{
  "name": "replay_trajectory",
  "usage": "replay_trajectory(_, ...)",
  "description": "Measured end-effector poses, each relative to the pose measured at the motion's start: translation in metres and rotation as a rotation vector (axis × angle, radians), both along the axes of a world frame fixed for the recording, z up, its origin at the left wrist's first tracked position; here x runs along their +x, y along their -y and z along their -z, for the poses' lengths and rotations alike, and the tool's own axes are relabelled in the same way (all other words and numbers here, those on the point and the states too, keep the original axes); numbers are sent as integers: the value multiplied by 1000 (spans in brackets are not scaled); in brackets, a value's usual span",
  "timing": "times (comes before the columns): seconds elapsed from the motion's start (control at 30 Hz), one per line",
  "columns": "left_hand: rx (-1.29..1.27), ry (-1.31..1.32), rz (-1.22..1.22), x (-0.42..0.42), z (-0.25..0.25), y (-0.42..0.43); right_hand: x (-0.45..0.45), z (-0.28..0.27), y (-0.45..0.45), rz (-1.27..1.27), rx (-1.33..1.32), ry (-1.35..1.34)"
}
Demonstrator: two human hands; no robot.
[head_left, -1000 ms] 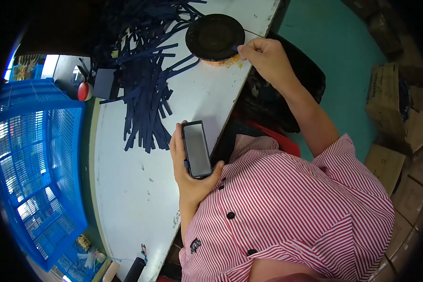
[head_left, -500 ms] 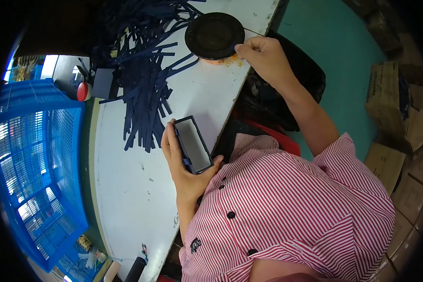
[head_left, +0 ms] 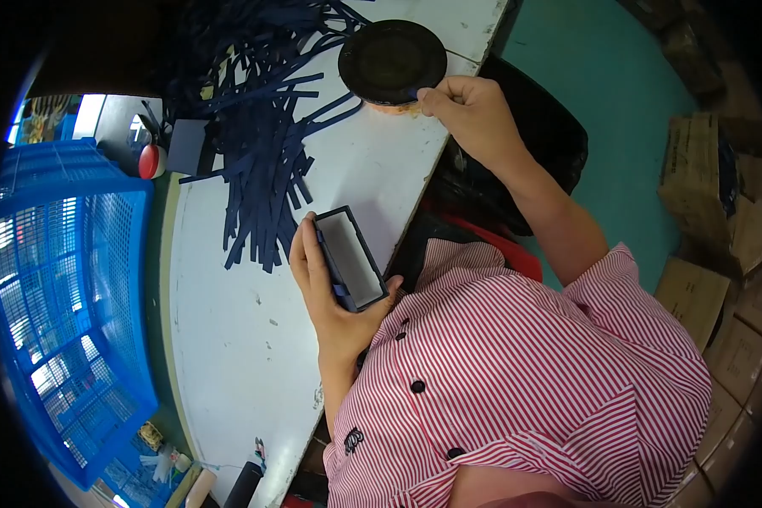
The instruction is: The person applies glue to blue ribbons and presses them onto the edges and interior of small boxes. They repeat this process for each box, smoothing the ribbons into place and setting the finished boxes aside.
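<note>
My left hand [head_left: 334, 313] is wrapped round a small dark blue box [head_left: 351, 256] with a pale grey inside, its open face turned up and its long side tilted. My right hand [head_left: 470, 114] is pinched at the lower right edge of a round black plate [head_left: 392, 63]. A tiny bit of dark blue shows at those fingertips; what it belongs to is too small to tell. Beneath the plate an orange rim shows. Many dark blue strips [head_left: 262, 186] lie in a loose heap left of the plate.
On the white table [head_left: 229, 339] stand a dark box [head_left: 192, 146] and a red round item [head_left: 151, 161]. A blue basket [head_left: 114, 279] is at the left. Cardboard boxes [head_left: 690, 169] stand at the right, and a black bag [head_left: 550, 127] hangs beside the table edge.
My left hand has shifted slightly left and up, and the box in it is more tilted. My right hand has moved a little to the left along the plate's edge.
</note>
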State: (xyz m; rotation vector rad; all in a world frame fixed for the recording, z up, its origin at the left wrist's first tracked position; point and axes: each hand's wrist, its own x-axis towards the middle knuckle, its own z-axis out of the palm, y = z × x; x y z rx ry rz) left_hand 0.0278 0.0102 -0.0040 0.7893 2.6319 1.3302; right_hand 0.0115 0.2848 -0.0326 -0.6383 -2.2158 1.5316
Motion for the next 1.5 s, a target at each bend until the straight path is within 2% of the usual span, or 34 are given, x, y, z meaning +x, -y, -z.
replay_trajectory(0.1,2,14,-11,0,1,0,3,-2,2,7,4,42)
replay_trajectory(0.4,-22,-78,-4,-3,2,-2,1,-13,5,-23,-93,-47)
replay_trajectory(0.7,-42,-187,-35,-8,2,-1,13,-2,-3,-32,-124,13)
replay_trajectory(0.77,-33,-251,-36,-11,1,0,23,-21,-4,-46,-188,38)
replay_trajectory(0.97,-45,-402,-47,-15,-6,10,49,-56,18,-257,-158,-14)
replay_trajectory(1.1,-35,-503,-24,-16,-10,9,40,-61,45,-531,-244,-225)
replay_trajectory(1.27,-145,-623,-27,-13,-21,16,26,-61,82,-572,-199,-281)
replay_trajectory(1.5,-162,-715,-19,-10,-24,19,22,-59,95,-564,-102,-278)
